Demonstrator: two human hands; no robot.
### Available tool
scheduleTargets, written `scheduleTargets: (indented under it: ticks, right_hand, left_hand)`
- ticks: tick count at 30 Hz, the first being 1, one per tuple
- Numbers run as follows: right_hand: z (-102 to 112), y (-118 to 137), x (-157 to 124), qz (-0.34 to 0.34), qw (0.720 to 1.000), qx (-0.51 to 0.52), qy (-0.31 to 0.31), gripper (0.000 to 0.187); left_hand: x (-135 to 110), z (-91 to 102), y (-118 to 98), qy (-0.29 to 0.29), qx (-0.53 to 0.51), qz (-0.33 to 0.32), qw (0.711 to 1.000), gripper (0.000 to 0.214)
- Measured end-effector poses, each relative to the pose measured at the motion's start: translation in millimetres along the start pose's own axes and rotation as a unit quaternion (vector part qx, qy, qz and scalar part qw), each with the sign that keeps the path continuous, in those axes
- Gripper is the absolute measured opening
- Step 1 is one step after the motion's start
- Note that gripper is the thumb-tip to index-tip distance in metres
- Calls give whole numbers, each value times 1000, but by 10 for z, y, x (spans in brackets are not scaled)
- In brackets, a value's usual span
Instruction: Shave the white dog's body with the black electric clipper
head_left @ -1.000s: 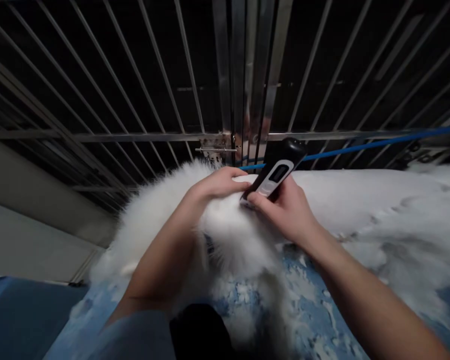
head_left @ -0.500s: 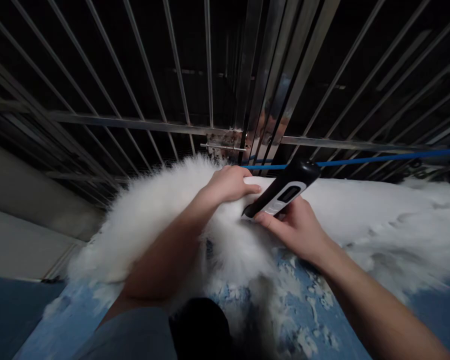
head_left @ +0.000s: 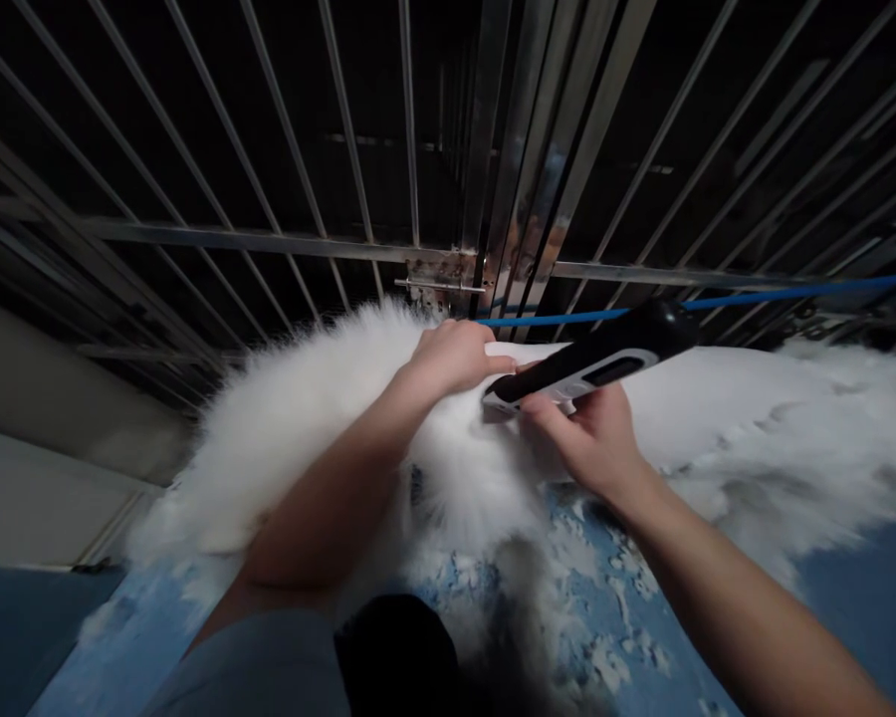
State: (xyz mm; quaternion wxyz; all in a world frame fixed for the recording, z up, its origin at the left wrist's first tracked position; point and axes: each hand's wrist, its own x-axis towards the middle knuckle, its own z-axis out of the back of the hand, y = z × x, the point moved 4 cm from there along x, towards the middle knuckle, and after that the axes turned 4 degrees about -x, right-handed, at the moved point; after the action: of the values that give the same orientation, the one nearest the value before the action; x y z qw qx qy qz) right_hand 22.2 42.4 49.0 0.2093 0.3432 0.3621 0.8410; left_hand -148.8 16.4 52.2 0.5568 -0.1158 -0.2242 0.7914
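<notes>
A fluffy white animal [head_left: 299, 428] lies across a blue table [head_left: 627, 637]. My left hand [head_left: 452, 356] rests on its fur with the fingers curled, pressing the coat down. My right hand [head_left: 589, 433] grips a black and white electric clipper [head_left: 597, 360], held nearly level. The clipper's blade end touches the fur just beside my left fingertips. A shorn, smoother white stretch of the animal [head_left: 717, 398] runs off to the right.
Steel cage bars [head_left: 485, 149] with a latch [head_left: 437, 279] stand right behind the animal. A blue leash [head_left: 754, 297] stretches right along the bars. Clumps of cut white fur [head_left: 589, 597] cover the blue table. A dark object [head_left: 395, 647] sits at the near edge.
The clipper has tilted from steeply raised to nearly level, its rear end swinging right. My left hand has stayed on the fur. The view has shifted slightly.
</notes>
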Motion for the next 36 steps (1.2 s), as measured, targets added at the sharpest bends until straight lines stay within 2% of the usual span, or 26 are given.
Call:
scheduleTargets:
  ticks: [2, 4, 6, 8, 10, 13, 16, 20, 23, 26, 27, 29, 32, 34, 36]
  right_hand:
    - [-43, -29, -29, -9, 1000, -17, 8, 36]
    - [-111, -31, -86, -8, 998, -22, 56, 34]
    - [-148, 8, -137, 15, 994, -19, 109, 28]
    - [-123, 57, -141, 43, 991, -12, 129, 24]
    - [-51, 76, -91, 54, 995, -13, 88, 24]
    - [-5, 35, -28, 33, 999, -24, 21, 29]
    - [-116, 7, -100, 20, 997, -31, 73, 29]
    - [-184, 111, -277, 102, 984, -48, 140, 19]
    - [-75, 162, -241, 144, 986, -33, 83, 21]
    - [-1, 119, -118, 116, 992, -35, 14, 24]
    - [-20, 97, -99, 105, 993, -43, 20, 24]
    - [-105, 62, -125, 91, 992, -56, 70, 23]
    - [-184, 58, -268, 119, 984, -51, 119, 27]
    - [-151, 74, -330, 154, 981, -33, 113, 34]
    - [-63, 78, -309, 168, 983, -6, 72, 38]
  left_hand:
    - [-3, 8, -11, -1, 7, -1, 1000, 42]
    - [-3, 10, -19, -4, 12, -7, 1000, 43]
    - [-6, 11, -20, -5, 15, -8, 1000, 45]
    - [-14, 16, -19, -2, 21, -4, 1000, 46]
    - [-20, 24, -21, 2, 30, 1, 1000, 45]
    - [-21, 35, -28, 6, 37, 1, 999, 44]
    - [-16, 36, -36, 4, 43, -3, 999, 46]
    - [-24, 31, -49, 6, 46, -9, 999, 43]
    - [-28, 32, -51, 8, 47, -4, 999, 44]
    - [-21, 36, -53, 5, 51, -3, 999, 46]
    - [-17, 37, -54, 3, 53, -4, 999, 46]
    - [-13, 38, -55, 4, 56, -4, 998, 46]
    - [-14, 39, -60, 6, 61, -8, 998, 45]
    - [-16, 42, -61, 7, 62, -10, 998, 45]
    - [-16, 47, -61, 5, 63, -9, 998, 45]
